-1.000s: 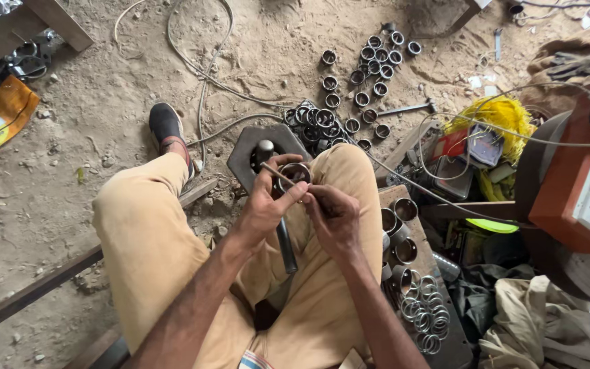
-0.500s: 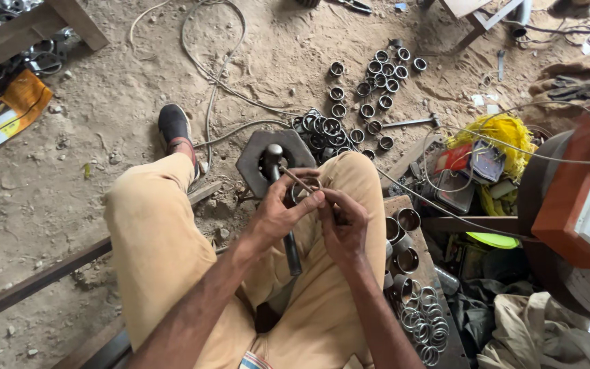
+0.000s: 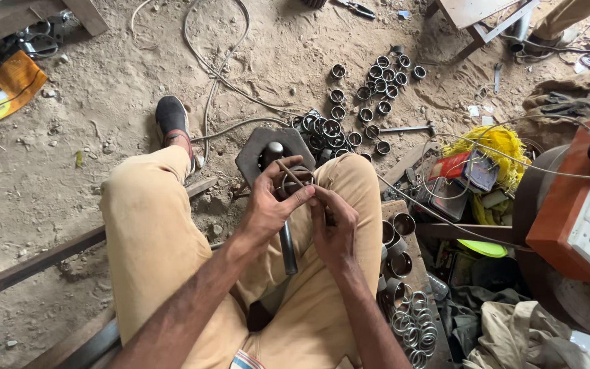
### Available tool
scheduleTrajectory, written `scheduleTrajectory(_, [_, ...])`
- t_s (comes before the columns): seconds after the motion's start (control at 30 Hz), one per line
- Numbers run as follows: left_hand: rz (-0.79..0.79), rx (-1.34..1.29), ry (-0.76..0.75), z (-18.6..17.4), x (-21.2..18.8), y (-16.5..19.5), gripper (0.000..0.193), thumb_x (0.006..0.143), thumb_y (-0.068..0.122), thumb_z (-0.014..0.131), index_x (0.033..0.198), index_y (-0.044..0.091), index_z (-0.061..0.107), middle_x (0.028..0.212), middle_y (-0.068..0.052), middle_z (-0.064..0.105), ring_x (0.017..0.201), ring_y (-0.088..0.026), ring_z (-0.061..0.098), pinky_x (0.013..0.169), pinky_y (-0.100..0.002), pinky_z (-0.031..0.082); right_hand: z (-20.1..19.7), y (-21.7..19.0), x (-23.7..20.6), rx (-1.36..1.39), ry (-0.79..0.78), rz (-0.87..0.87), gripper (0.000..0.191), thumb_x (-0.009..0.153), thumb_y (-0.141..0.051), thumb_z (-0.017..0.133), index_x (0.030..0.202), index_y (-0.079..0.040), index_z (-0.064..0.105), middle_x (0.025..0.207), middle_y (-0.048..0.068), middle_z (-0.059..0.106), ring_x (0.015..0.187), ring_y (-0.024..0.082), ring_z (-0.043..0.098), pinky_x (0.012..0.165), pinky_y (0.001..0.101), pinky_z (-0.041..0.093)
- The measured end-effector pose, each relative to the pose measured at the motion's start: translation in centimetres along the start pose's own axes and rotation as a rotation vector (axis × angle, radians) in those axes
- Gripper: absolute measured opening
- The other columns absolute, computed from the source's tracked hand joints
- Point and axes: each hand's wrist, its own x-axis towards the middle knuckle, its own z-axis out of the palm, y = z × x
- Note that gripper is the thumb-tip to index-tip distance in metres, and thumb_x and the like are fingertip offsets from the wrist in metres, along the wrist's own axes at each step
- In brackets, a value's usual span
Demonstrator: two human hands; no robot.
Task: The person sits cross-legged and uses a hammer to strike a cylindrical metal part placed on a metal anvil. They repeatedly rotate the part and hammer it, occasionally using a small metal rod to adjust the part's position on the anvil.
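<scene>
Seated on a sandy dirt floor [image 3: 104, 102] strewn with cables, knees up in tan trousers [image 3: 151, 225]. Left hand [image 3: 268, 205] curled, grip clamped on a metal ring [image 3: 295, 183] at centre, thumb and fingers pinching a thin rod [image 3: 289, 172] laid across it. Right hand [image 3: 332, 229] at 4 o'clock of the ring, grip closed on its lower edge. Dark steel post [image 3: 287, 246] upright between the thighs. At 10 o'clock, flat orange package [image 3: 5, 89]. At 3 o'clock, red-orange box [image 3: 568, 219]. At 1 o'clock, scattered short pipe sleeves [image 3: 377, 82].
</scene>
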Motion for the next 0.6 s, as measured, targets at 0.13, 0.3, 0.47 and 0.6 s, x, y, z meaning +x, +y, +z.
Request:
scheduleTrajectory(0.13, [-0.018, -0.102, 0.029, 0.1, -0.3, 0.0, 0.057, 0.084, 0.009, 0.080, 0.136, 0.004, 0.057, 0.107, -0.007, 0.076, 0.098, -0.015, 0.072, 0.093, -0.030, 0.060, -0.2, 0.0, -0.4, -0.029, -0.012, 0.082, 0.024, 0.099, -0.001, 0.065, 0.122, 0.000, 0.072, 0.078, 0.007, 0.071, 0.063, 0.008, 0.062, 0.054, 0.0248, 0.047])
scheduleTrajectory(0.3, [-0.003, -0.279, 0.103, -0.2, 0.3, -0.2, 0.054, 0.084, 0.006, 0.080, 0.133, 0.001, 0.056, 0.106, -0.008, 0.075, 0.098, -0.015, 0.073, 0.091, -0.027, 0.061, -0.6, -0.3, -1.2, 0.112, -0.006, 0.190, 0.026, 0.103, -0.004, 0.060, 0.126, -0.002, 0.071, 0.071, 0.002, 0.070, 0.057, 0.003, 0.059, 0.051, 0.0219, 0.046])
scheduleTrajectory(0.47, [-0.002, -0.275, 0.177, -1.1, 0.4, -0.2, 0.052, 0.085, 0.003, 0.080, 0.132, -0.001, 0.059, 0.106, -0.010, 0.073, 0.089, -0.017, 0.072, 0.081, -0.026, 0.062, -0.5, -0.5, -1.3, 0.149, 0.027, 0.167, 0.025, 0.104, -0.002, 0.059, 0.125, -0.003, 0.072, 0.081, 0.004, 0.074, 0.058, 0.003, 0.063, 0.051, 0.0211, 0.051])
scheduleTrajectory(0.6, [-0.014, -0.410, 0.256, -2.2, 0.4, 0.2, 0.051, 0.084, 0.002, 0.078, 0.130, 0.000, 0.057, 0.107, -0.010, 0.073, 0.090, -0.018, 0.073, 0.078, -0.032, 0.067, -0.6, -0.7, -1.5, 0.116, 0.085, 0.108, 0.028, 0.102, 0.003, 0.060, 0.127, -0.001, 0.071, 0.093, 0.008, 0.074, 0.063, 0.006, 0.064, 0.054, 0.0218, 0.053])
